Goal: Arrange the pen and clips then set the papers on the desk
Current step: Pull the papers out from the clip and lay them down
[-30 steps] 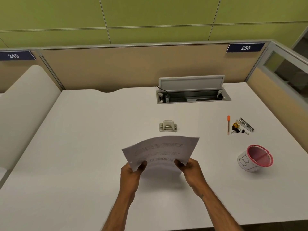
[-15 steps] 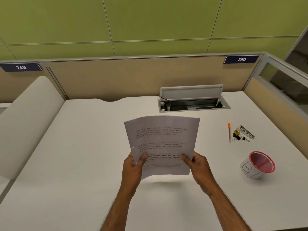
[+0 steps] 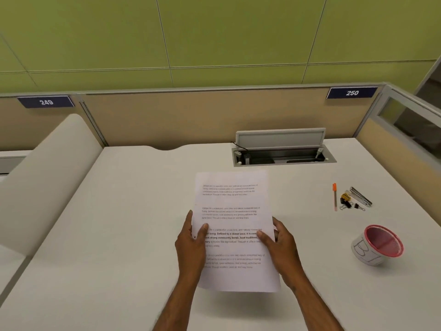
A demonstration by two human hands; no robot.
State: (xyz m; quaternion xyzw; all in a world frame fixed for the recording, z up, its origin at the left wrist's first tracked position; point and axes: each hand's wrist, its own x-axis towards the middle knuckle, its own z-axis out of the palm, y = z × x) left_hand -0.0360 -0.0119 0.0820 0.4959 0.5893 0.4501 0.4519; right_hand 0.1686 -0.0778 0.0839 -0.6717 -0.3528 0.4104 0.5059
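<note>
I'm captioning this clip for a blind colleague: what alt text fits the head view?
Both hands, left hand and right hand, hold printed papers above a white desk. To the right lie an orange-capped pen, binder clips and a red mesh cup.

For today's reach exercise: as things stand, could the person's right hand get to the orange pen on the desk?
Probably not right away: the right hand is gripping the papers along with the left hand. The desk between it and the orange pen lies bare.
</note>
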